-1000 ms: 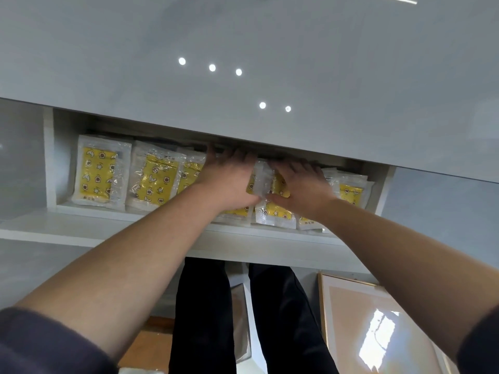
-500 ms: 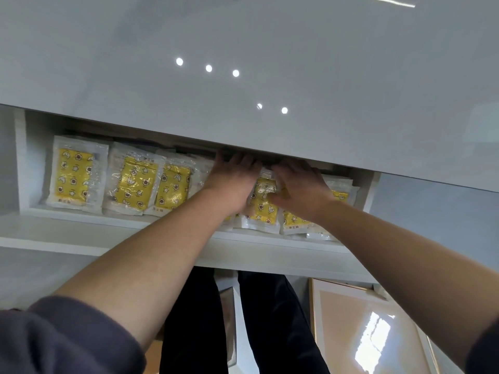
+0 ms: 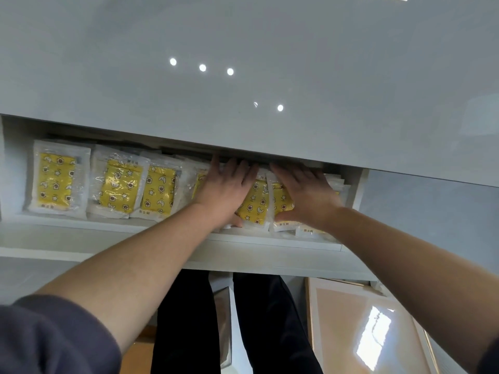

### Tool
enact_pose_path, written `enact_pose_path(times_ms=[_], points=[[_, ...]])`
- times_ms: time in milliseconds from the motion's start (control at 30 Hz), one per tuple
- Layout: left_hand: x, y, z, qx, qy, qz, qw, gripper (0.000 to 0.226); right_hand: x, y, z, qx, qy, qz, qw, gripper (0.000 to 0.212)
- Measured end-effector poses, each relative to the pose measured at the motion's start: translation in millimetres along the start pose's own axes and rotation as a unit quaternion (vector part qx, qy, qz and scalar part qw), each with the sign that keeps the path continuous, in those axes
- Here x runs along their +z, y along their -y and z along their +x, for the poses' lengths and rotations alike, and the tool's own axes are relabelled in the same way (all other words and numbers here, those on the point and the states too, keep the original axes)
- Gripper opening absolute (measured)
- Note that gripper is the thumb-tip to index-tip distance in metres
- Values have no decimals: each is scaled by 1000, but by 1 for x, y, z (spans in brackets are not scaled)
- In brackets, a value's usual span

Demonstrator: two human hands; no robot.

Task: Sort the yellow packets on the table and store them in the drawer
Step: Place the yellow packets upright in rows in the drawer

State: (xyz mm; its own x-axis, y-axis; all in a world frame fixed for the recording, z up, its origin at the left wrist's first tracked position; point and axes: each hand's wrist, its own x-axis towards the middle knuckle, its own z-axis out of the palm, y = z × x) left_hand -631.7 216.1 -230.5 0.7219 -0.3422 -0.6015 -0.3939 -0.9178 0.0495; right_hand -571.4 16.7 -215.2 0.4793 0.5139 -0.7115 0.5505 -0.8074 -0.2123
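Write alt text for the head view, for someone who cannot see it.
A person's left hand and right hand press flat on yellow packets at the right end of an open white drawer under a glossy grey tabletop. More packets lie in an overlapping row to the left.

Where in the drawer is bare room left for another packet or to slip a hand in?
Only a slim strip between the leftmost packet and the drawer's left wall. Elsewhere packets overlap, tightest under the left hand and right hand. The visible tabletop is bare.
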Motion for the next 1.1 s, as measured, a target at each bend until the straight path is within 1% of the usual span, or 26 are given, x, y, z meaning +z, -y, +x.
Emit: enact_pose_path(times_ms=[67, 167, 333, 467, 567, 667, 733, 800, 900, 967, 1033, 1100], points=[[1, -3, -2, -18, -6, 7, 1000, 129, 3, 4, -3, -3, -10, -15, 1000, 117], [3, -3, -6, -46, -2, 2, 999, 123, 3, 6, -3, 27, -13, -12, 999, 112], [-2, -6, -14, -65, 17, 13, 998, 120, 11, 10, -12, 52, -24, -30, 998, 102], [-9, -7, -10, -79, -19, -47, 996, 115, 12, 9, -15, 77, -29, 1, 997, 86], [-12, -9, 4, -40, -39, -83, 995, 114, 5, 3, -5, 111, -56, 51, 991, 64], [-10, -8, 13, 23, -38, -64, 997, 117, 2, -4, 0, 107, -53, 59, 991, 51], [-7, -9, 14, 25, -32, -41, 998, 114, 3, -6, -2, 84, -41, 41, 995, 49], [-6, -13, 12, 0, -21, -15, 1000, 111, 8, -7, -7, 74, -37, 28, 996, 52], [-3, -18, 8, -34, -3, 8, 999, 110, 12, -9, -11, 100, -36, 20, 994, 56], [-3, -18, 7, -33, 0, 8, 999, 110, 13, -8, -12, 110, -38, 15, 993, 55], [-7, -17, 8, -21, 7, -6, 1000, 108, 13, -6, -13, 99, -39, 13, 994, 53], [-11, -16, 10, -9, 2, -48, 999, 103, 10, -7, -13, 90, -34, 17, 995, 51]])
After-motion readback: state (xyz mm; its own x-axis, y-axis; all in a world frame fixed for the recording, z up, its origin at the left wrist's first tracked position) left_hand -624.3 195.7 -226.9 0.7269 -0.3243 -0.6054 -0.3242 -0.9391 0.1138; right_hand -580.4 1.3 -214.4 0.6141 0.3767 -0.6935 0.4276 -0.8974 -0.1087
